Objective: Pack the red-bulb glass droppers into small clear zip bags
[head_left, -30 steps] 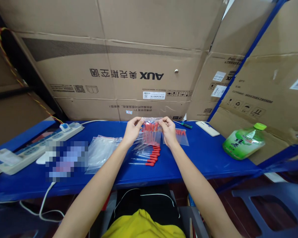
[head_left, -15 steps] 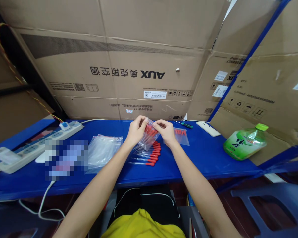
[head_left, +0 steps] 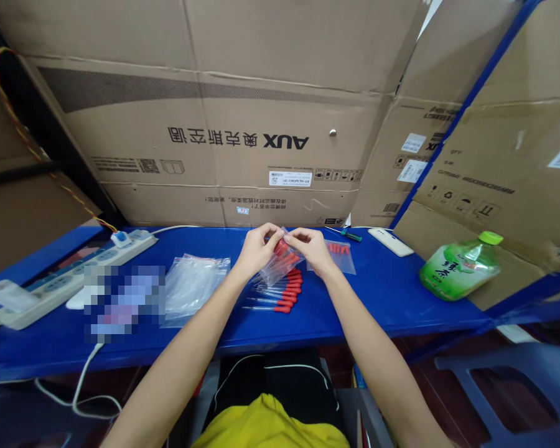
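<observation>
Both my hands hold one small clear plastic bag [head_left: 277, 266] with red-capped droppers inside, just above the blue table [head_left: 378, 298]. My left hand [head_left: 256, 249] pinches the bag's top edge on the left, and my right hand [head_left: 313, 247] pinches it on the right, fingertips nearly touching. The bag hangs tilted down to the left. Under it lies a row of several loose droppers [head_left: 280, 297] with red bulbs. A second filled bag [head_left: 341, 255] lies flat just right of my right hand.
A pile of empty clear bags [head_left: 191, 285] lies to the left, beside a white power strip [head_left: 60, 277]. A green bottle [head_left: 457, 266] lies on its side at right. A small screwdriver [head_left: 350, 235] and a white remote-like object [head_left: 391, 241] sit by the cardboard boxes [head_left: 242, 106].
The bag was stretched wide and upright between my hands. My hands have since come together at its top edge and lowered slightly, and the bag now hangs tilted.
</observation>
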`<state>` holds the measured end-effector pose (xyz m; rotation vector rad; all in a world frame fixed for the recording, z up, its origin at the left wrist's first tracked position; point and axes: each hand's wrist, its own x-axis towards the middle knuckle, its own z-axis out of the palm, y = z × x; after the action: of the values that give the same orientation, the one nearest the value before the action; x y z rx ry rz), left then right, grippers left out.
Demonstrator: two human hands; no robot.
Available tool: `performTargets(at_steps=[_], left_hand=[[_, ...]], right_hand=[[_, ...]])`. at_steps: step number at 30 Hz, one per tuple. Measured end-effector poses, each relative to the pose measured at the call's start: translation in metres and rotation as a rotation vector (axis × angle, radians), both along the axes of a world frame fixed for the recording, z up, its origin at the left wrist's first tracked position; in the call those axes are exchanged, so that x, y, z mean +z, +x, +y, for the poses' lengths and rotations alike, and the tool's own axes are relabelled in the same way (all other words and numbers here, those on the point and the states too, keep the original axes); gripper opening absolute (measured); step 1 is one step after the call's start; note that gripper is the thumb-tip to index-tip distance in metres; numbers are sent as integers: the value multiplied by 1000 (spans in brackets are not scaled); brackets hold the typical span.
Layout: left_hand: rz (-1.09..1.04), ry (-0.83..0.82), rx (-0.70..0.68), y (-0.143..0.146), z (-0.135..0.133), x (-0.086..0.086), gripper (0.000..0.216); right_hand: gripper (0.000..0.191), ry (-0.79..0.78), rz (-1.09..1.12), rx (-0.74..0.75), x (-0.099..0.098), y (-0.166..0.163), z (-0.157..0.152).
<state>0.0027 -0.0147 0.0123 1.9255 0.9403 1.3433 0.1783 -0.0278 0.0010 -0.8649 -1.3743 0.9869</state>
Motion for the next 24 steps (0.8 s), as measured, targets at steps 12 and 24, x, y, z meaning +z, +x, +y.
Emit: performTargets(at_steps=[12, 24], left_hand=[[-114, -78, -84, 0, 3, -1, 30], [90, 87, 1, -1, -8, 9, 25]], right_hand=[[39, -17, 42, -3, 2, 0, -1], [37, 22, 3, 18, 0, 0, -1]])
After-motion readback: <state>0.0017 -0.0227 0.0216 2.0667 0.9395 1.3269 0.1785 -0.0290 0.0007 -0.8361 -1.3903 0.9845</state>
